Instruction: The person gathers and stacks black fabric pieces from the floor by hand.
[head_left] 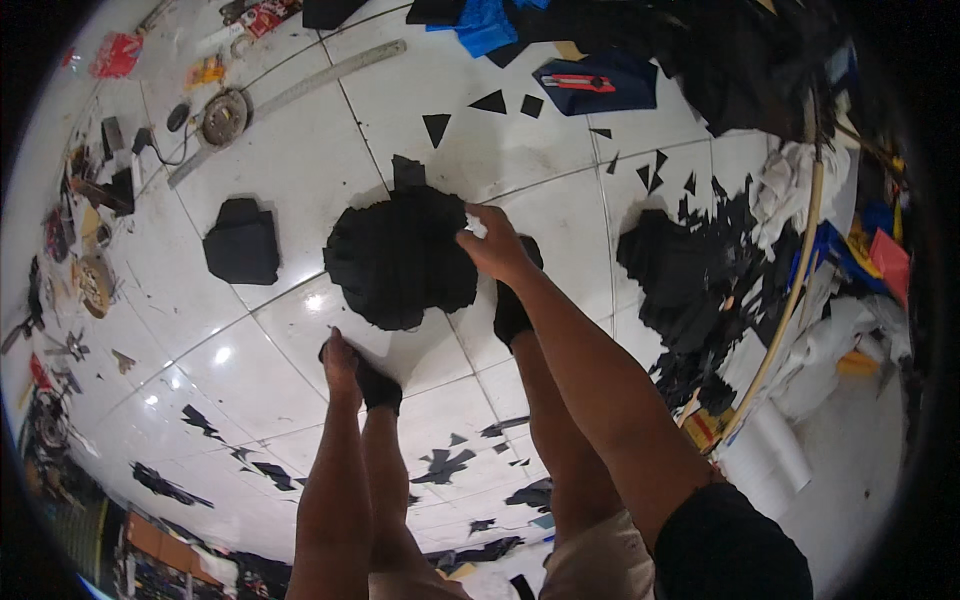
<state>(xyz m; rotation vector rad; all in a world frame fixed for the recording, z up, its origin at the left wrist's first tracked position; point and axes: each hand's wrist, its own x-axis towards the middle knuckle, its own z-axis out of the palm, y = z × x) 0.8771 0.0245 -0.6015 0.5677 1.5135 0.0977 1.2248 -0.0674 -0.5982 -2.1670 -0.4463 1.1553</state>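
Note:
A stack of black fabric pieces [395,260] with uneven, scalloped edges lies on the white tiled floor in front of me. My right hand [497,245] pinches its right edge between thumb and fingers. A small white patch shows between those fingers; I cannot make out what it is. My left hand [341,368] is apart from the stack, low over my black-socked left foot [378,386], a finger stretched forward and nothing visible in it. Left of the stack rests a smaller black folded piece [242,242]. A black tab of cloth [408,172] sticks out at the stack's far edge.
A long metal ruler [330,82] lies at the far left beside a round metal part [225,118]. A red box cutter [578,83] rests on dark blue cloth [640,85]. Black scraps [690,270] heap at right, near a curved pole [800,270] and white plastic sheeting [835,345].

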